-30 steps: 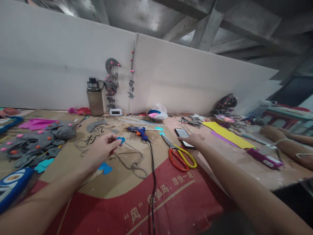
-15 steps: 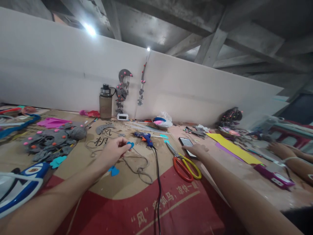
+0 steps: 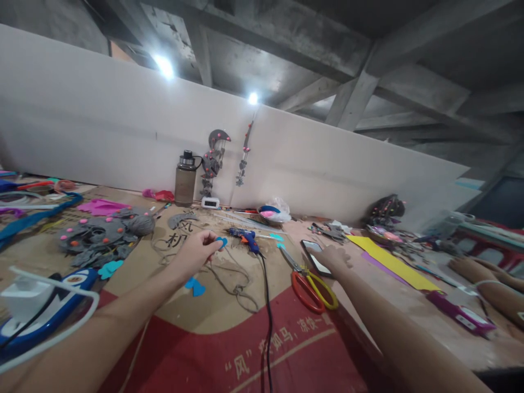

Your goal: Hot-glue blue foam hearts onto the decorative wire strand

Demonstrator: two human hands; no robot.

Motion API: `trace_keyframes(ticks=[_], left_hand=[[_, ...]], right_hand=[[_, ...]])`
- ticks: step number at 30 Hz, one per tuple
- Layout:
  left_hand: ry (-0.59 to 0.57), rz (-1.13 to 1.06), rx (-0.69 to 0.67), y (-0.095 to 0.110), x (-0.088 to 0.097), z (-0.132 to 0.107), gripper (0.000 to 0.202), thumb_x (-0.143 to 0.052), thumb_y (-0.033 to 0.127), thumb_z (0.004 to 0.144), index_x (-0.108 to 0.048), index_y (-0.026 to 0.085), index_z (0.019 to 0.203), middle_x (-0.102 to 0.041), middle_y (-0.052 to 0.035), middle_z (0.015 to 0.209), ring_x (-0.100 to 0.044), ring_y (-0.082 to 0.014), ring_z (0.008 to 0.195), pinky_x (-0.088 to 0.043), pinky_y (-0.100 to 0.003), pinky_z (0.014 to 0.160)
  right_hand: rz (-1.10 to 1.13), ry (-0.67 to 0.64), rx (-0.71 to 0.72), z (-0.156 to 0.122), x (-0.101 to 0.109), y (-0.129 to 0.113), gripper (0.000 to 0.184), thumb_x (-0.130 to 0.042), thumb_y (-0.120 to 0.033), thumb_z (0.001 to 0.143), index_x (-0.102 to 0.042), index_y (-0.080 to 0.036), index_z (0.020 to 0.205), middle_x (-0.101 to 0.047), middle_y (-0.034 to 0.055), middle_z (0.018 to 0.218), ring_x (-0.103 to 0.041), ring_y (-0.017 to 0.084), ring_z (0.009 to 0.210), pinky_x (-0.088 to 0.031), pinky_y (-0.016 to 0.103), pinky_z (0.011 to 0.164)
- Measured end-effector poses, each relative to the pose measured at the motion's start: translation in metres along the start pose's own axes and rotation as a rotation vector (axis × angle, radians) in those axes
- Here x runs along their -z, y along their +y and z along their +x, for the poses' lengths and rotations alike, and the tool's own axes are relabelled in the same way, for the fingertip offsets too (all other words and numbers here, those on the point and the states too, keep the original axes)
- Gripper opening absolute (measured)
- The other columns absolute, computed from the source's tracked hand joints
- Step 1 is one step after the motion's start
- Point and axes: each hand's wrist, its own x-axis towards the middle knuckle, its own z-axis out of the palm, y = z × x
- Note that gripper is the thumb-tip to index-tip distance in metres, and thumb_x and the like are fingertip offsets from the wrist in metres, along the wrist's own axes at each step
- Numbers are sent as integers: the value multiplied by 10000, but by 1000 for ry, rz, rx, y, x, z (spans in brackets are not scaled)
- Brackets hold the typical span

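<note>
My left hand [image 3: 197, 252] is closed in a pinch on a small blue felt piece [image 3: 221, 242], held just above the cardboard sheet [image 3: 172, 305]. A blue glue gun [image 3: 244, 237] lies a little to its right, its black cord [image 3: 266, 305] running toward me. Another blue felt piece [image 3: 195, 286] lies below the hand, beside a loop of grey string [image 3: 235, 284]. My right hand [image 3: 334, 256] rests palm down on a black phone [image 3: 316, 257], fingers flat. Red and yellow scissors [image 3: 310, 282] lie between the cord and that hand.
Grey felt shapes with pink dots [image 3: 92, 238] and a ball of grey yarn [image 3: 141, 224] lie at the left. A bottle [image 3: 185, 179] stands by the white wall. Another person's arms [image 3: 487, 284] rest at the right near a yellow sheet [image 3: 393, 256].
The view has tilted up and swung left, showing more ceiling. Both hands keep their places: the left still pinches the blue piece, the right stays on the phone.
</note>
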Motion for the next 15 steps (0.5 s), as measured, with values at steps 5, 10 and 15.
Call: trace_keyframes(ticks=[5, 10, 15], left_hand=[[27, -19, 6, 0, 3, 0, 255, -623, 388, 726, -537, 149, 738, -502, 51, 567, -422, -63, 453, -302, -186, 426], [23, -13, 1, -3, 5, 2, 273, -632, 404, 726, -557, 143, 746, -463, 61, 530, -404, -61, 444, -291, -186, 423], [30, -37, 15, 2, 5, 2, 274, -647, 402, 718, -565, 142, 746, -461, 62, 524, -400, -57, 438, -271, -180, 412]], right_hand=[[66, 75, 204, -30, 1, -51, 644, -497, -514, 830, -418, -159, 1362, -364, 214, 1404, -359, 381, 1291, -354, 491, 983], [107, 81, 452, -72, -8, -91, 590, -514, -515, 817, -453, -208, 1317, -412, 154, 1353, -409, 338, 1227, -367, 459, 976], [57, 109, 385, -66, -12, -79, 602, -524, -507, 810, -483, -154, 1297, -440, 181, 1311, -400, 368, 1216, -360, 495, 965]])
